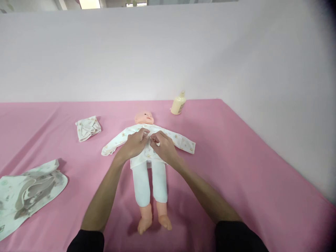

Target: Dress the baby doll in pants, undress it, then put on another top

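Observation:
On its back lies a baby doll (144, 118), head away from me and bare feet toward me. It wears a white long-sleeved baby shirt (181, 141) with small printed figures, and white trousers (141, 185). Both shirt sleeves are spread out to the sides. My left hand (136, 142) and my right hand (163, 145) meet over the middle of the doll's chest. The fingers of each are pinched on the front of the shirt. Whatever fastening sits between the fingertips is too small to make out.
A pink sheet (210, 175) covers the surface. A pale yellow pump bottle (178, 105) stands beyond the doll, near the white wall (118, 52). At the left are a folded printed cloth (88, 128) and a larger crumpled printed cloth (49, 182).

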`<state>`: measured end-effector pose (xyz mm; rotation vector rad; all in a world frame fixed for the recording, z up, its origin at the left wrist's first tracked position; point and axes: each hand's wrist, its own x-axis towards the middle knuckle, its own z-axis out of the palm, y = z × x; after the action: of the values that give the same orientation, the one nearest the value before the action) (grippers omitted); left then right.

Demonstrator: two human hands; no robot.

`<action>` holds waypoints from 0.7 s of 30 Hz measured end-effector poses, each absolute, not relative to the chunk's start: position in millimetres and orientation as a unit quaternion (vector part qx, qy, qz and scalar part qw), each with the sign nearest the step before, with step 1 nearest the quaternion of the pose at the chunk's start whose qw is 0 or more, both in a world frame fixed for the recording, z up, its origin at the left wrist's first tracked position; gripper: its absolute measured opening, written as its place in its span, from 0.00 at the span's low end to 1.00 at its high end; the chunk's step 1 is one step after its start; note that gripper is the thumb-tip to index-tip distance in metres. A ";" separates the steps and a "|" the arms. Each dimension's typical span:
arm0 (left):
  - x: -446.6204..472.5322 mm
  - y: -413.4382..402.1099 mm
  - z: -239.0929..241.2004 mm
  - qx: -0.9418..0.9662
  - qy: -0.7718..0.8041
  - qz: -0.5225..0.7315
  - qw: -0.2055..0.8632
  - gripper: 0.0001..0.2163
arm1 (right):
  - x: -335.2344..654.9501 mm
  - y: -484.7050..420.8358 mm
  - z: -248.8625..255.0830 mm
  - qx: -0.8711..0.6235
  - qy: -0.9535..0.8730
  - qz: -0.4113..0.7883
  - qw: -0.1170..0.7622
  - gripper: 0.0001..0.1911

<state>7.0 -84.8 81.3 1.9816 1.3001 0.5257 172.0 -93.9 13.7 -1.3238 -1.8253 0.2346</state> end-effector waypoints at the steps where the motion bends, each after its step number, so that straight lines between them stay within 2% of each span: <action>1: 4.8 -85.1 82.9 0.771 0.497 0.199 0.345 0.15 | 172.0 -95.7 15.7 -0.527 -0.732 0.094 0.420 0.05; 5: -3.9 -93.7 89.0 0.800 0.492 0.181 0.290 0.14 | 173.7 -112.5 22.0 -0.535 -0.747 0.082 0.386 0.08; 10: -6.1 -128.9 75.7 0.862 0.489 0.086 0.101 0.09 | 181.6 -143.7 14.8 -0.490 -0.814 0.029 0.311 0.17; 12: -3.1 -143.3 62.3 0.880 0.471 0.046 0.042 0.10 | 183.0 -151.5 10.6 -0.475 -0.832 0.011 0.288 0.20; 16: 4.4 -158.4 38.7 0.875 0.479 0.031 -0.066 0.17 | 177.9 -156.8 7.2 -0.479 -0.843 -0.042 0.242 0.20; 21: 10.0 -158.7 27.9 0.863 0.485 0.059 -0.126 0.16 | 164.8 -158.6 4.0 -0.484 -0.842 -0.136 0.196 0.19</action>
<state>10.0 -158.7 27.9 2.9541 1.6595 0.2019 164.8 -158.6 4.0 -1.3565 -2.3575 -0.3811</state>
